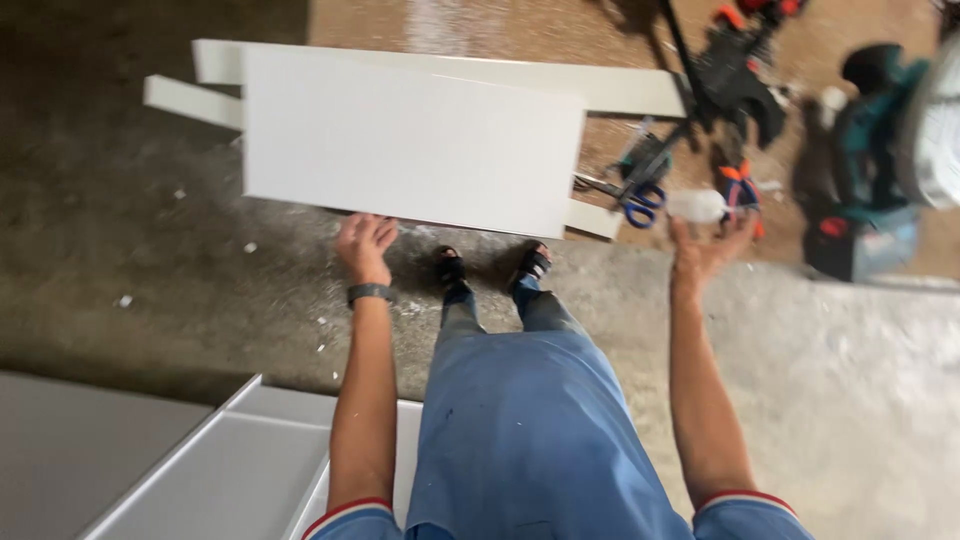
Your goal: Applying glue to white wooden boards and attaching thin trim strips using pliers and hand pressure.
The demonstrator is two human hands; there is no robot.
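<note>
While the large flat white rectangular board (pixel 412 142) fills the upper middle of the frame, the left hand (pixel 364 247) grips its lower edge just left of centre, fingers curled over the rim. The board hides most of two long white strips: one (pixel 630 88) juts out at the upper right behind it, another (pixel 190 100) pokes out at the upper left. A short white piece (pixel 596 218) shows under the board's lower right corner.

The right hand (pixel 706 250), right of centre, is raised palm up, fingers partly curled beneath a small pale plastic bottle (pixel 697 205); motion blur makes it hard to tell how firmly it is gripped, and no label can be made out.

Just left of the bottle, blue-handled scissors (pixel 640 200) lie on the grey concrete floor (pixel 130 260). Dark tools with orange parts (pixel 740 80) crowd the upper right, blurred, and a teal and black power tool (pixel 865 150) is partly cut off by the right edge. White panels (pixel 220 470) are cropped at the lower left corner. Blue trousers (pixel 530 430) and two dark sandals stand below the board.
</note>
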